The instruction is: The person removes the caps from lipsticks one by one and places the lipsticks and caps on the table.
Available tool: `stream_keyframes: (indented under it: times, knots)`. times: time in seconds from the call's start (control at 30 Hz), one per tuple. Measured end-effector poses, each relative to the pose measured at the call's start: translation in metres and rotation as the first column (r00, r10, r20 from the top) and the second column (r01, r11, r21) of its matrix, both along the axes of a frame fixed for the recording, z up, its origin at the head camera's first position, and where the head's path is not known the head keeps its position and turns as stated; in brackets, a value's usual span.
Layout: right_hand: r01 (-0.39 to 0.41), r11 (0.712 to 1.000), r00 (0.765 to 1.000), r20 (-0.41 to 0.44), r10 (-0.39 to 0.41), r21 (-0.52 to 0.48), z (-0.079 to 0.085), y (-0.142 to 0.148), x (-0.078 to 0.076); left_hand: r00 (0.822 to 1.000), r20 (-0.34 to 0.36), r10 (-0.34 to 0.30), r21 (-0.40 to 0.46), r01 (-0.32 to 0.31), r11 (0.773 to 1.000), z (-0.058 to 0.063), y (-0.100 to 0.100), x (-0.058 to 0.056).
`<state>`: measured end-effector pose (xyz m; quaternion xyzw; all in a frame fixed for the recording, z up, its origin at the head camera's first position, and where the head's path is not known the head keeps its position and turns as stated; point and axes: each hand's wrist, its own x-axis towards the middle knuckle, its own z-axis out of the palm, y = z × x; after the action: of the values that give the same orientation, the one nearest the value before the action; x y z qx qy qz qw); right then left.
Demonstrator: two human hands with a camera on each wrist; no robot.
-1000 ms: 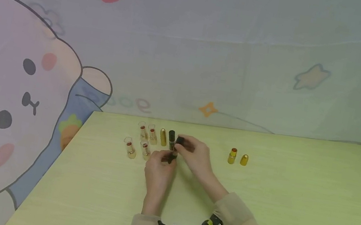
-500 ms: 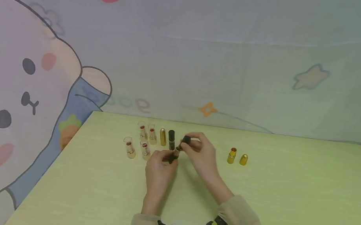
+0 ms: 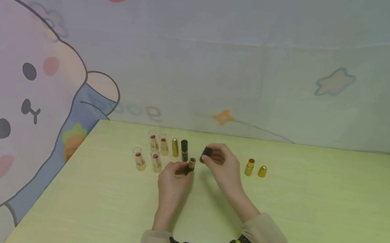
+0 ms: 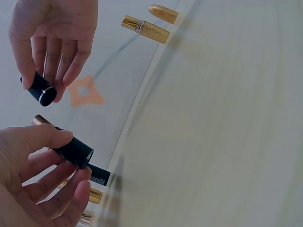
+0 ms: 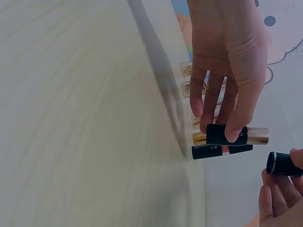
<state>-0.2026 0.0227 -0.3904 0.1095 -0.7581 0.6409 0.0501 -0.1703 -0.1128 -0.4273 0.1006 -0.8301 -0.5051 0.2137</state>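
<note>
Pinched between the thumb and fingers of my left hand [image 3: 174, 182] is the black base of a lipstick [image 4: 75, 147], its metallic inner tube [image 5: 258, 135] bare at the top. My right hand [image 3: 224, 167] holds the black lipstick cap [image 4: 40, 90] by its sides, to the right of the tube and apart from it. A second black lipstick [image 3: 184, 150] stands on the table just behind my left fingers. Left of it is a gold bullet-shaped lipstick [image 3: 175, 147], and several clear-capped lipsticks [image 3: 139, 159] stand beyond that.
To the right, an uncapped gold lipstick [image 3: 249, 167] stands beside its gold cap [image 3: 262, 171]. The pale table [image 3: 318, 219] ends at a printed cloth backdrop [image 3: 202, 75].
My right hand has pulled the black cap off the lipstick and carried it to the right. My left hand stays in place, and the metallic tube now shows.
</note>
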Motion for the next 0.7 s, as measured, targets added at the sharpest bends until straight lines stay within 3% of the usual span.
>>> stream_keyframes:
  times: [0.27,0.7]
  knots:
    - [0.007,1.000,1.000,0.004,-0.007,0.001,-0.005,0.010,0.002,0.998,0.040,-0.057,0.069,0.054,0.996,0.001,0.001,0.002]
    - [0.012,1.000,1.000,0.006,-0.012,0.018,-0.010,0.033,0.006,0.991,0.047,-0.127,0.094,0.122,0.988,0.004,0.008,0.000]
